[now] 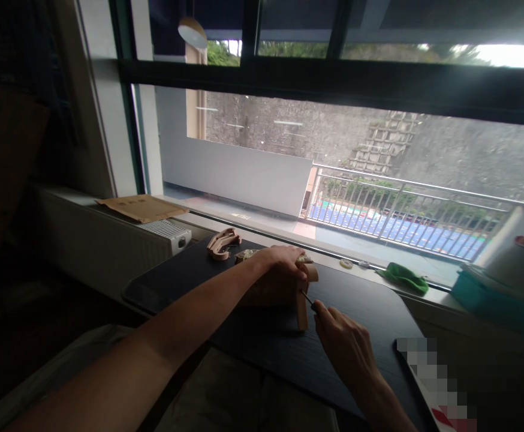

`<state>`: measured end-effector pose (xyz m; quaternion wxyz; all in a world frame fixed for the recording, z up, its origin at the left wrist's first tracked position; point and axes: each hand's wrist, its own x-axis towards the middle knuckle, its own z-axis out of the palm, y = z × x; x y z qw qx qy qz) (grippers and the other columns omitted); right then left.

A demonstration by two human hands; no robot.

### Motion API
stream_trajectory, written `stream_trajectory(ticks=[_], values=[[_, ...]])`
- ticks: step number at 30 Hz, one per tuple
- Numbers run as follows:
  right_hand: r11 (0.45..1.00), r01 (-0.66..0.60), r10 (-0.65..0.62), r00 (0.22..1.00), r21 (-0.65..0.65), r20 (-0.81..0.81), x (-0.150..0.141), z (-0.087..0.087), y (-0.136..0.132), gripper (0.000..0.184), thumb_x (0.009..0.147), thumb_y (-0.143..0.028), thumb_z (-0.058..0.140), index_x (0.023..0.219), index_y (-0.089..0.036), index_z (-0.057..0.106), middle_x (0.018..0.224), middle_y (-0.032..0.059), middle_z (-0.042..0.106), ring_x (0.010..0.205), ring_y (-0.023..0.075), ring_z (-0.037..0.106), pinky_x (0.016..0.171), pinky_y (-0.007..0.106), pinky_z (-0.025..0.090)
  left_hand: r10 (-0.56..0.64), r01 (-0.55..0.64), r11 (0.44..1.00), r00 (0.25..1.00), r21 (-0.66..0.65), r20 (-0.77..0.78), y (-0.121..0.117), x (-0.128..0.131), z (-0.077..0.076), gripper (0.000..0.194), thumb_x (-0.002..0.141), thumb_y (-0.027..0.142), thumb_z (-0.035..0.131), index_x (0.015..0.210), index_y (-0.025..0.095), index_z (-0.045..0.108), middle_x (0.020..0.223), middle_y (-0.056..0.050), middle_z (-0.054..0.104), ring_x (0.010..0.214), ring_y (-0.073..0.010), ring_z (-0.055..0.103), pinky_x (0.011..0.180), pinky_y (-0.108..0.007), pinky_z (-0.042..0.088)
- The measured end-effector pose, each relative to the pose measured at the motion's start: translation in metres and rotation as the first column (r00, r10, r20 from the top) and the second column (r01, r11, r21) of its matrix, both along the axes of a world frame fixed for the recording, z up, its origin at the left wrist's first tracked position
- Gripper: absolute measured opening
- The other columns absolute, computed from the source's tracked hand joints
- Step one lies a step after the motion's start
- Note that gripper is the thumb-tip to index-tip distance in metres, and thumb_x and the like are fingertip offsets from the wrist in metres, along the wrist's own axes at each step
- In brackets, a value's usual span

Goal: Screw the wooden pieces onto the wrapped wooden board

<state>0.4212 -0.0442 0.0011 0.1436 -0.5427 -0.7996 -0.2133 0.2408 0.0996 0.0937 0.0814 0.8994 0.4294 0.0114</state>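
Observation:
My left hand (284,259) is wrapped over the top of a brown wooden assembly (303,312) on the dark table, steadying its right end. In my right hand (340,330) is a screwdriver (307,297), its thin metal shaft pointing up and left. Its tip meets the upright wooden strip at the assembly's right end; whether a screw sits there is too small to tell. My left forearm hides much of the assembly. Curved wooden pieces (220,245) lie near the table's far left edge, with a clear bag (247,255) beside them.
Along the windowsill are a tape roll (346,263), a green cloth item (403,278) and a teal box (482,294). A radiator (149,252) stands left of the table (262,342), with a brown envelope (142,208) on top. A large window is just beyond.

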Motion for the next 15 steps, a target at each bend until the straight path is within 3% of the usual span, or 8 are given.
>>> stream_trajectory(ticks=[4, 7, 11, 15], values=[[0.993, -0.076, 0.058, 0.982, 0.094, 0.180, 0.002, 0.003, 0.002, 0.050, 0.080, 0.005, 0.045, 0.125, -0.013, 0.058, 0.079, 0.0039, 0.064, 0.063, 0.0143, 0.060, 0.053, 0.026, 0.040, -0.006, 0.006, 1.000, 1.000, -0.009, -0.008, 0.000, 0.000, 0.001, 0.059, 0.068, 0.055, 0.063, 0.116, 0.025, 0.049, 0.126, -0.006, 0.057, 0.112, -0.0247, 0.055, 0.091, -0.032, 0.045], [0.993, -0.091, 0.075, 0.979, 0.077, 0.192, 0.001, 0.006, 0.003, 0.053, 0.078, 0.007, 0.043, 0.125, -0.013, 0.058, 0.081, 0.0061, 0.064, 0.064, 0.0155, 0.060, 0.054, 0.027, 0.041, -0.015, 0.015, 1.000, 1.000, -0.013, -0.008, -0.002, -0.001, 0.001, 0.069, 0.062, 0.058, 0.069, 0.118, 0.024, 0.048, 0.126, -0.007, 0.057, 0.112, -0.0258, 0.055, 0.091, -0.032, 0.045], [0.996, -0.046, 0.040, 0.996, -0.076, -0.082, -0.001, 0.005, 0.006, 0.047, 0.082, 0.001, 0.044, 0.122, -0.018, 0.060, 0.082, 0.0060, 0.066, 0.069, 0.0164, 0.062, 0.058, 0.027, 0.042, -0.020, 0.020, 1.000, 1.000, -0.008, -0.005, -0.004, -0.001, 0.001, 0.086, 0.052, 0.058, 0.076, 0.124, 0.023, 0.044, 0.131, -0.009, 0.053, 0.117, -0.0274, 0.052, 0.094, -0.032, 0.045], [0.991, 0.046, -0.082, 0.954, -0.129, -0.288, -0.004, -0.004, 0.009, 0.032, 0.096, -0.026, 0.039, 0.118, -0.020, 0.061, 0.093, 0.0061, 0.071, 0.078, 0.0167, 0.067, 0.061, 0.024, 0.045, -0.022, 0.022, 1.000, 1.000, -0.008, -0.001, -0.003, -0.001, 0.000, 0.083, 0.054, 0.056, 0.075, 0.125, 0.023, 0.045, 0.131, -0.008, 0.054, 0.118, -0.0272, 0.052, 0.095, -0.031, 0.043]])
